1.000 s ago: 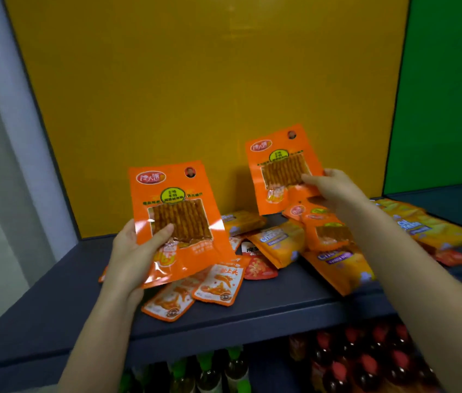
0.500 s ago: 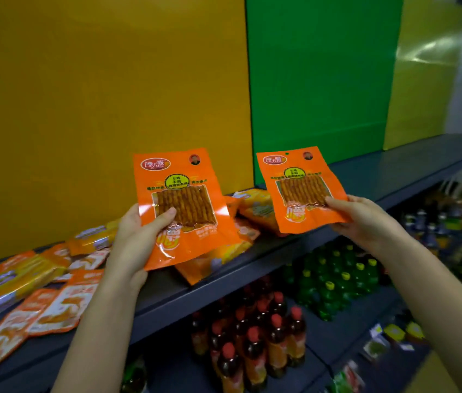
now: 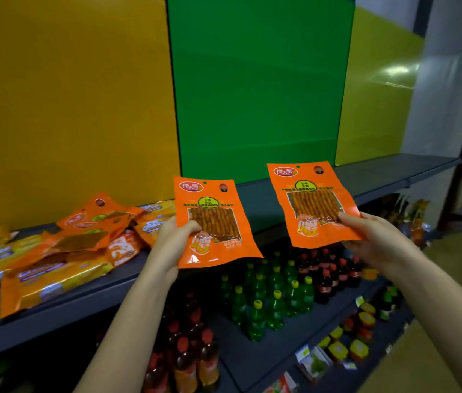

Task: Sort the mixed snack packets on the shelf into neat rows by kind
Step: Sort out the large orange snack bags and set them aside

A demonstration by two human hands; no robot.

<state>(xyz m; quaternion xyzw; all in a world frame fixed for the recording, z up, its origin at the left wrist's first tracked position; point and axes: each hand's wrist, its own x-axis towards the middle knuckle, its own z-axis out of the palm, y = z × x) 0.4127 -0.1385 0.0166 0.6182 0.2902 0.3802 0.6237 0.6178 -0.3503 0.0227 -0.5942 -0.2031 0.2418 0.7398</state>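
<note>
The left hand (image 3: 171, 245) grips 1 orange snack packet (image 3: 212, 222) upright, thumb across its front, just above the dark shelf (image 3: 371, 177) edge. The right hand (image 3: 377, 239) pinches a matching packet (image 3: 313, 202) further right along that shelf. A mixed pile of packets (image 3: 54, 251) lies on the shelf's left stretch.

This is a shop aisle: a long dark grey metal shelf (image 3: 366, 177) runs along a wall of yellow-orange, green and lime backing panels (image 3: 258, 80), with a heap of orange and yellow foil snack packets (image 3: 54, 259) lying on it. On the lower shelf stand rows of green plastic soft-drink bottles with yellow caps (image 3: 266, 296), dark bottles with red caps (image 3: 334, 270) and small yellow-lidded jars (image 3: 349, 344) with shelf tags beside them
</note>
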